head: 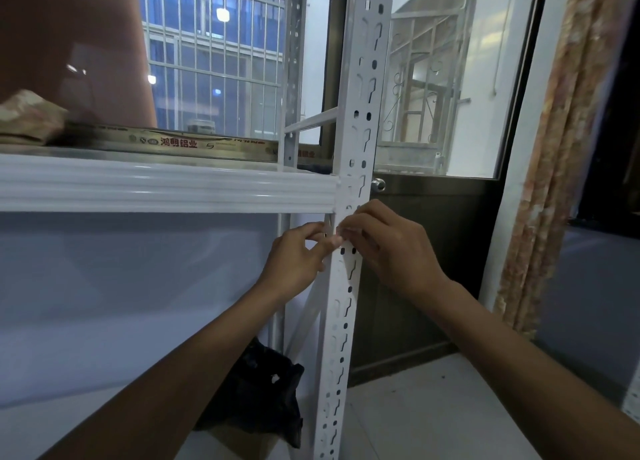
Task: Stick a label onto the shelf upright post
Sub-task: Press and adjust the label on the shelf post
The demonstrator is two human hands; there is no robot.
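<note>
A white slotted shelf upright post (360,113) runs from the top of the view down to the floor. Both hands meet on it just below the shelf beam (166,182). My left hand (298,255) comes in from the left, thumb and fingers pinched at the post's left edge. My right hand (391,248) comes in from the right, its fingertips pressed on the post's front face. A small pale label (341,225) lies between the fingertips against the post, mostly covered by the fingers.
A white shelf board (138,297) sits under the beam at left. A black plastic bag (256,394) lies at the post's foot. Behind are a dark door with a knob (378,184), barred windows and a patterned curtain (554,148) at right.
</note>
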